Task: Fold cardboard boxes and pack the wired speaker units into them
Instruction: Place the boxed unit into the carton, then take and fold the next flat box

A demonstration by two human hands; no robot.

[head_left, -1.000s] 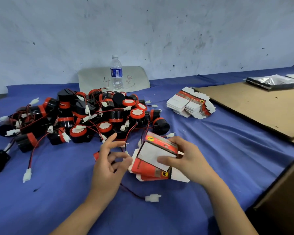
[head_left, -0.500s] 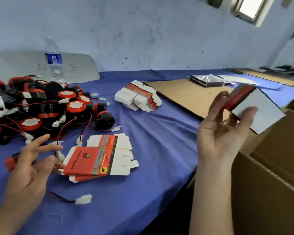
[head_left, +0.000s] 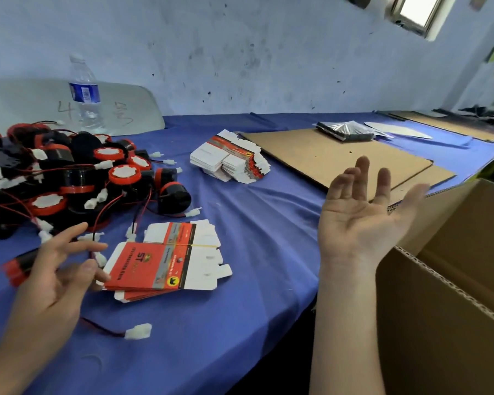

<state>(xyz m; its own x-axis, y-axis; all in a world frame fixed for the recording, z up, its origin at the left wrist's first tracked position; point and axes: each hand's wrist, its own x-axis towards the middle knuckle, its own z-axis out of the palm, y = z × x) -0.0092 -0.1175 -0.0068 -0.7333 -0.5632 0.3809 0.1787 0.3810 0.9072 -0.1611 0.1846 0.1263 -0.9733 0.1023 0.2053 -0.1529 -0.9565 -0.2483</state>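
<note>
- The right hand (head_left: 362, 220) no longer pinches the folded box. Its fingers (head_left: 361, 178) are now straight and spread, palm up, with nothing between them.
- That hand has swung away from the stack of flat boxes (head_left: 166, 260) to just beside the carton (head_left: 454, 295).

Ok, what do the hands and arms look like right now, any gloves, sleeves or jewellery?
Both are bare. The left hand and right hand wear no gloves, and no rings show on the fingers in view. The left forearm and right forearm are uncovered to the picture's edge: no sleeves, watch or wristband.
</note>
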